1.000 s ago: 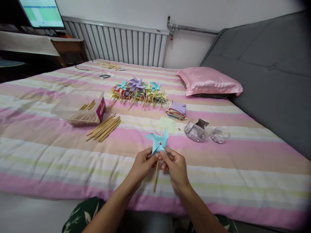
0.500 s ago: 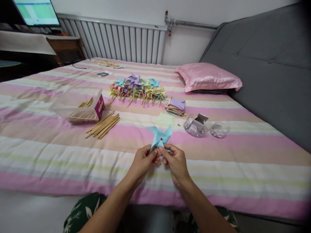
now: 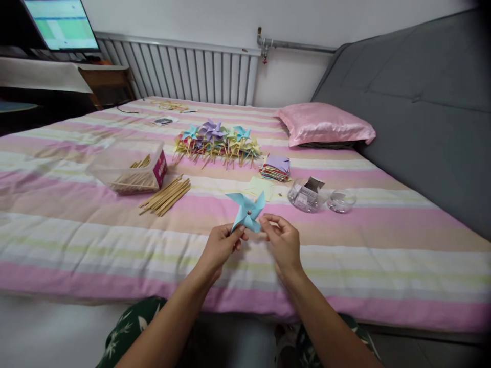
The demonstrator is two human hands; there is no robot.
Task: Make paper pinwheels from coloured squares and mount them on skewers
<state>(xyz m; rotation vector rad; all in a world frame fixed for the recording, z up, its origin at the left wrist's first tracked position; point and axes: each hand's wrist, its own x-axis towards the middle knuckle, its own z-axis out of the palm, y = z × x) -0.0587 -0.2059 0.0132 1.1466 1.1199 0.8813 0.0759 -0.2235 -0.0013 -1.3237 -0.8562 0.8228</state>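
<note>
- While your hands hover above the near edge of the striped bed (image 3: 76, 225), your left hand (image 3: 220, 245) pinches the blue pinwheel (image 3: 245, 210) from below, fingertips closed on its lower vane.
- Your right hand (image 3: 282, 240) sits just beside it, thumb and forefinger curled together at the pinwheel's right edge; whether they actually clamp the paper, I cannot tell.
- That pinwheel is light blue paper, four pointed vanes folded to the middle, a small pin head at the centre. Its stick is hidden behind your fingers.
- One pinwheel in hand, then; further up the bed a pile of finished pinwheels (image 3: 217, 143) in blue, purple and yellow, too tangled to count.
- One bundle of loose wooden sticks (image 3: 165, 196) lies beside one clear box (image 3: 128, 166) holding more sticks.
- One stack of coloured paper squares (image 3: 276, 168), one yellow sheet (image 3: 261, 187) just before it.
- Two clear round containers: the tub (image 3: 305, 197) and its lid (image 3: 339, 201), touching, to your right.
- One pink pillow (image 3: 326, 125) rests against the grey headboard.
</note>
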